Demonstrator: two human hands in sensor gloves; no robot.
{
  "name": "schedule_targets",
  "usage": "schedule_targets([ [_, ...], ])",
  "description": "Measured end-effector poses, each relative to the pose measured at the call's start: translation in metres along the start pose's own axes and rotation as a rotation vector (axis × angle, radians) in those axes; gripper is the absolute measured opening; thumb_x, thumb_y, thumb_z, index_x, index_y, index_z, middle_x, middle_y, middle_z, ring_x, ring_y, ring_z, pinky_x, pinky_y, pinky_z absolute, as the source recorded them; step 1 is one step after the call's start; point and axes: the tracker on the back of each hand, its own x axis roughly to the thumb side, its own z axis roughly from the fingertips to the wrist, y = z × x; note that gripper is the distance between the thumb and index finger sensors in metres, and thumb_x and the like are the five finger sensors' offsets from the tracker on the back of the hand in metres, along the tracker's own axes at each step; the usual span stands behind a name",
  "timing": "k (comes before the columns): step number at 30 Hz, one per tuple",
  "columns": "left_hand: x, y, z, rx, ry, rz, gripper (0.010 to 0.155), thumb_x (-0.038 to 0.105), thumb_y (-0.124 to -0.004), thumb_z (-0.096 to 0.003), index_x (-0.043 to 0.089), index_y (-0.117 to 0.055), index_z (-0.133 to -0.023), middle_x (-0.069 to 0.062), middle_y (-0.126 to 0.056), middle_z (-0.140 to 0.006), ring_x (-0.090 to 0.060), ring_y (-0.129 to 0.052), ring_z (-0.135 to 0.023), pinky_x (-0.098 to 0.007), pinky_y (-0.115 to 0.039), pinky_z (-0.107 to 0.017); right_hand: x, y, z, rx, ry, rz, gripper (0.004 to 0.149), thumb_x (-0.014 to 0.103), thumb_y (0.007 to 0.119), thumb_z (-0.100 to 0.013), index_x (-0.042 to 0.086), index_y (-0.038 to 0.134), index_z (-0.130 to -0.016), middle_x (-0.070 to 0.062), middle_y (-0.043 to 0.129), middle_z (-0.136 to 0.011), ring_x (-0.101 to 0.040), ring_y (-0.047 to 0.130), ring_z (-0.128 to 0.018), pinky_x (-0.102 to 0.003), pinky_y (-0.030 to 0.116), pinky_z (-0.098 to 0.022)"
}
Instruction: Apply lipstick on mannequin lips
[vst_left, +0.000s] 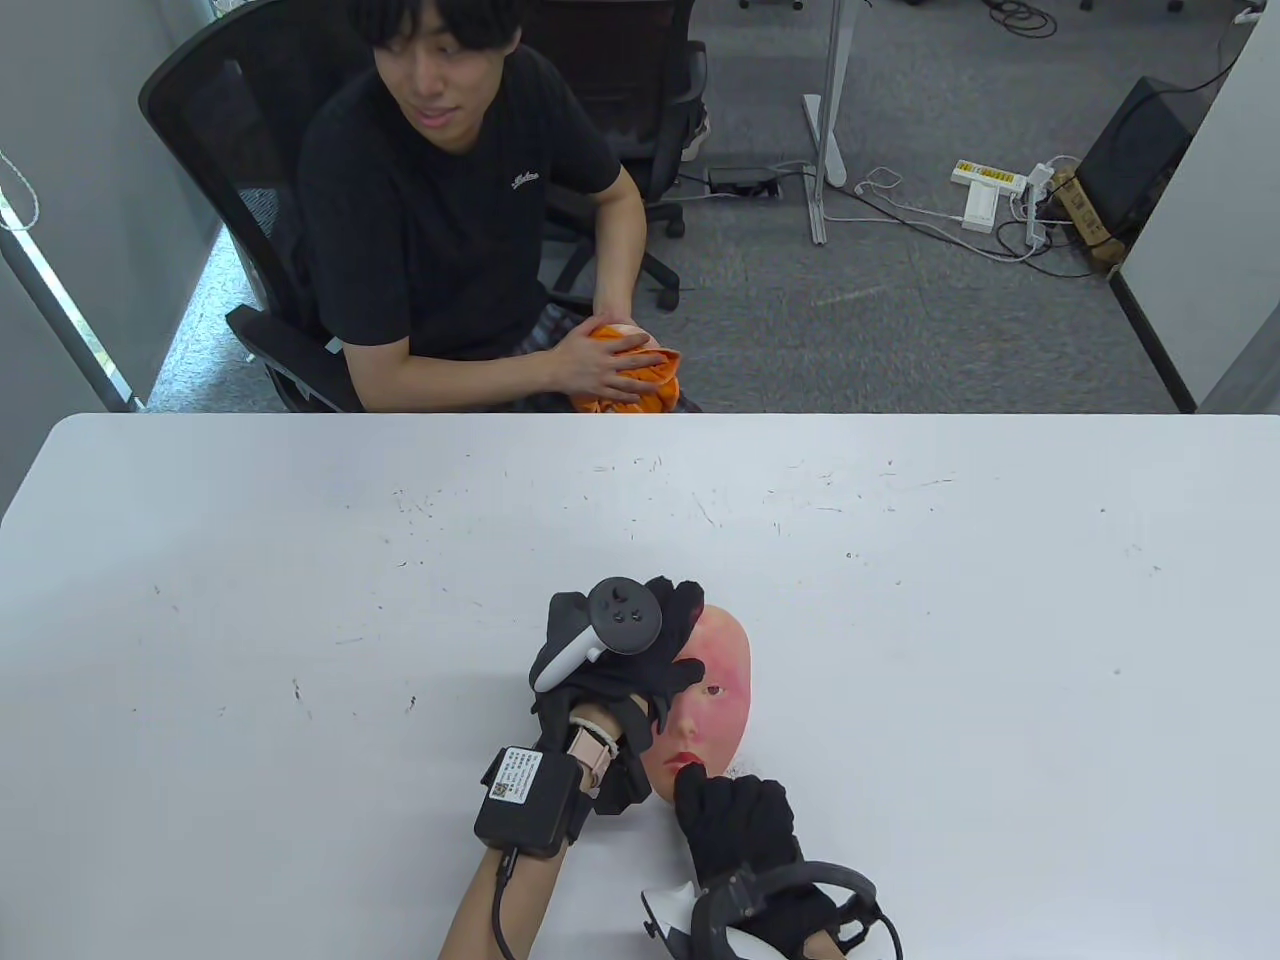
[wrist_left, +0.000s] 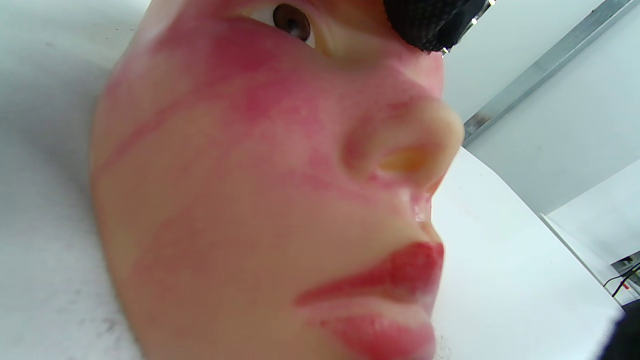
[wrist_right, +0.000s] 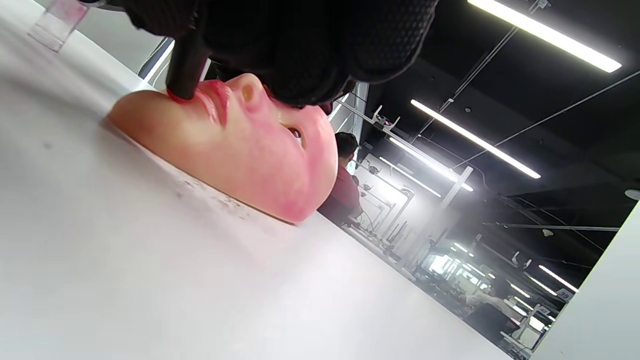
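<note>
**Lipstick tip at the mannequin's mouth**

Right hand, gloved in black, sits lowest in the table view, its fingers closed around a dark lipstick whose end meets the mouth of the mannequin face. That face lies flat on the white, scuffed table, chin toward the camera. Left hand rests on the face's left side, fingers curled over its edge and forehead, a tracker on its back. Beyond the table a seated man in a black shirt holds an orange cloth; grey carpet, cables and power strips lie behind him.

From the left wrist view, the red-smeared cheek fills the frame, the lips red, a gloved fingertip on the brow.

From the right wrist view, the lipstick stands upright in the gloved fingers, its tip touching the lower lip. A clear cap or tube stands on the table further off, and ceiling light strips run overhead.
</note>
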Motion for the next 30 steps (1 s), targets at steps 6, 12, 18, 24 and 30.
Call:
schedule_targets([
  [6,0.000,0.000,0.000,-0.001,-0.002,-0.003,0.081,0.044,-0.070,-0.0485,0.046,-0.018,-0.111,0.004,-0.006,-0.118,-0.027,-0.010,-0.109,-0.051,-0.023,-0.082,0.005,-0.001,-0.004,-0.030,0.022,0.011,0.051,0.048,0.072,-0.040,0.030,0.075,-0.087,0.009,0.091,-0.060,-0.015,0.097,-0.054,-0.036,0.083,-0.047],
  [12,0.000,0.000,0.000,-0.001,-0.004,-0.004,0.081,0.045,-0.070,-0.0486,0.046,-0.017,-0.111,0.005,-0.006,-0.118,-0.027,-0.010,-0.109,-0.051,-0.023,-0.082,0.020,-0.001,-0.008,-0.024,-0.041,0.085,0.051,0.049,0.070,-0.041,0.032,0.072,-0.088,0.011,0.091,-0.061,-0.013,0.097,-0.055,-0.035,0.084,-0.047],
  [18,0.000,0.000,0.000,-0.001,-0.006,0.000,0.081,0.045,-0.070,-0.0487,0.046,-0.017,-0.111,0.004,-0.006,-0.118,-0.027,-0.009,-0.109,-0.051,-0.023,-0.082,0.004,0.001,-0.002,-0.023,0.052,0.040,0.050,0.047,0.073,-0.038,0.029,0.077,-0.085,0.008,0.092,-0.058,-0.016,0.097,-0.053,-0.038,0.083,-0.046],
  [24,-0.001,0.000,0.000,-0.003,-0.010,0.005,0.081,0.045,-0.070,-0.0486,0.046,-0.017,-0.111,0.005,-0.006,-0.118,-0.026,-0.009,-0.109,-0.051,-0.022,-0.082,0.016,-0.001,-0.005,-0.062,0.008,0.066,0.050,0.048,0.072,-0.039,0.030,0.076,-0.086,0.009,0.092,-0.059,-0.015,0.097,-0.053,-0.037,0.084,-0.046],
  [30,-0.001,0.000,0.000,-0.004,-0.009,0.006,0.081,0.045,-0.070,-0.0486,0.047,-0.017,-0.111,0.005,-0.006,-0.118,-0.026,-0.009,-0.109,-0.051,-0.022,-0.082,0.010,-0.013,-0.005,-0.061,-0.007,0.079,0.050,0.048,0.071,-0.039,0.031,0.075,-0.086,0.010,0.092,-0.059,-0.014,0.098,-0.052,-0.036,0.085,-0.046],
])
